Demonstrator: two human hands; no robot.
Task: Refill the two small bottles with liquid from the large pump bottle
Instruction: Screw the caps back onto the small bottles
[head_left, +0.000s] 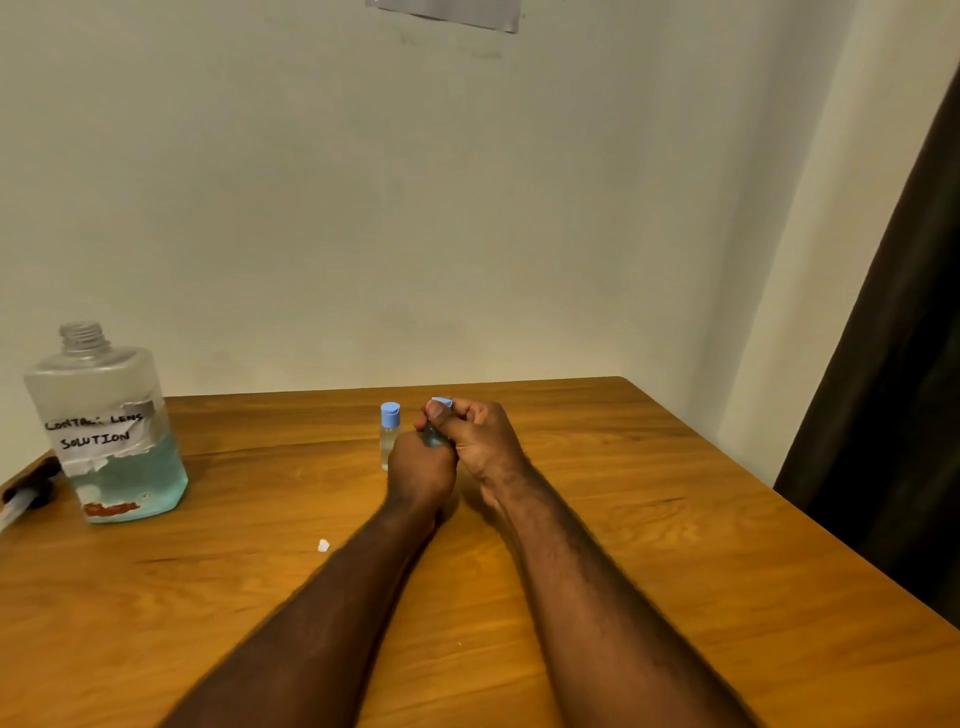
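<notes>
Here both hands meet well to the right of the large bottle (111, 431), which stands uncapped at the left end of the wooden counter (675, 571). Its threaded neck is bare and pale blue liquid fills roughly its lower third. A torn white label (96, 434) on its front reads "CONTACT LENS SOLUTION" in handwriting. Just left of the large bottle, at the counter's edge, lies the dark pump head (28, 496) with its tube.

The left hand (422, 470) is clenched around the body of the held small bottle (432, 439), so that only a sliver of its clear wall shows. The right hand (480, 441) has its fingers (465, 413) and thumb curled round the blue cap (442, 402) at the top of that bottle. I cannot tell whether the cap is seated or loose.

The other small bottle (388, 441) stands upright just beside the left hand, on the side nearer the large bottle, with its own blue cap on. It is partly hidden behind the left hand's knuckles.

A small white scrap (323, 545) lies on the counter to the right of the large bottle and nearer the person than it. A dark curtain (893, 364) hangs far to the right of the large bottle.
</notes>
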